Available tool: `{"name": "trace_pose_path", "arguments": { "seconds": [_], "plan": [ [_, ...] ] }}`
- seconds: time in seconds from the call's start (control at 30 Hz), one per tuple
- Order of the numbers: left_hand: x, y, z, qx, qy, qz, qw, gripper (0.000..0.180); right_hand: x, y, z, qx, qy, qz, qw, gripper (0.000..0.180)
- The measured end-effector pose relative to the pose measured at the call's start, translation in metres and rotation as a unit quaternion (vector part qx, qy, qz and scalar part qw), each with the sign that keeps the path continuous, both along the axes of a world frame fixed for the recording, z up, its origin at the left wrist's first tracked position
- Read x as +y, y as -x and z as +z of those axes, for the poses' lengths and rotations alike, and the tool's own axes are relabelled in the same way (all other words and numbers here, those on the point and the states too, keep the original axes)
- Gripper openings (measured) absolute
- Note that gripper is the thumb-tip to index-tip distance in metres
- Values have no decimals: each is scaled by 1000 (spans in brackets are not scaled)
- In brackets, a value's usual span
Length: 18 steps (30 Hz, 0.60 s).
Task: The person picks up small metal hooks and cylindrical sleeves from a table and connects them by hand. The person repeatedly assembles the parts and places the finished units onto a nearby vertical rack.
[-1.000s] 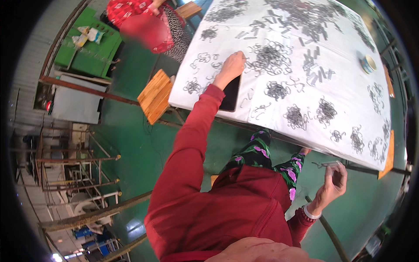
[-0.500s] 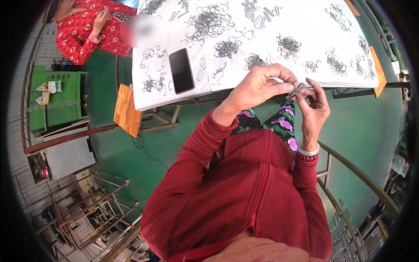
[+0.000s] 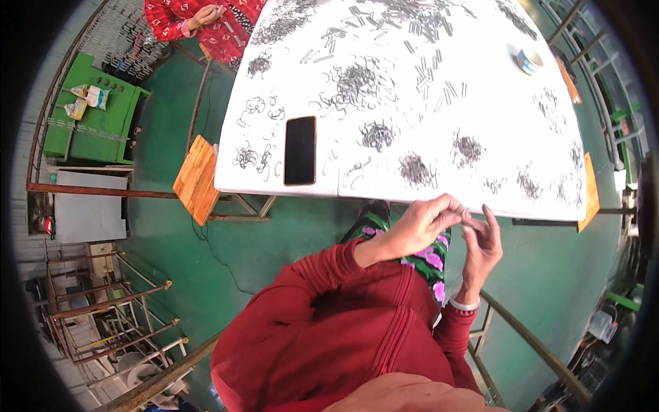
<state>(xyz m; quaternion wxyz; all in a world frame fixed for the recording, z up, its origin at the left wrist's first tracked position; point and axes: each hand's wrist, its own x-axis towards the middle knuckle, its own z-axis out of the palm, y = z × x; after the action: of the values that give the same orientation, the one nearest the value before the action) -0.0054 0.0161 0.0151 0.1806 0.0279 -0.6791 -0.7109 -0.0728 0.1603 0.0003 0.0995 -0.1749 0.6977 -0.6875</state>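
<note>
Just off the table's near edge, my left hand (image 3: 420,230) and my right hand (image 3: 483,248) meet at the fingertips. Thumb and fingers of the left are pinched together. The right has its index finger raised, while its other fingers close in at the meeting point. Whatever lies between them is too small and too covered to name. Beyond them, small dark curved wire pieces lie in piles on the white-covered table (image 3: 274,89); the nearest are a pile (image 3: 417,169) and a looser pile (image 3: 528,184).
A black phone (image 3: 300,151) lies on the table's near left part. Short straight dark strips (image 3: 429,72) are scattered farther back, near a small round tub (image 3: 528,62). Wooden stools (image 3: 197,180) stand at the corners. Another person in red (image 3: 199,27) sits at far left.
My view has shifted, showing more of the far table. My hands stay together at the fingertips; the grey metal bit seen between them earlier is now hidden.
</note>
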Motion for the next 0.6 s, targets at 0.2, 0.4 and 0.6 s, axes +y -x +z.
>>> {"name": "trace_pose_path", "arguments": {
  "seconds": [0.2, 0.4, 0.6],
  "plan": [
    [-9, -9, -1, -20, 32, 1, 999, 8, -74, 97, 5, 23, -108, 96, 989, 26],
    [-13, -18, -11, -31, 67, 9, 997, 8, -201, 194, -67, 251, -306, 107, 912, 24],
    [-20, -25, -16, -29, 73, 14, 997, 8, -229, 213, -81, 274, -400, 127, 865, 33]
  ]
}}
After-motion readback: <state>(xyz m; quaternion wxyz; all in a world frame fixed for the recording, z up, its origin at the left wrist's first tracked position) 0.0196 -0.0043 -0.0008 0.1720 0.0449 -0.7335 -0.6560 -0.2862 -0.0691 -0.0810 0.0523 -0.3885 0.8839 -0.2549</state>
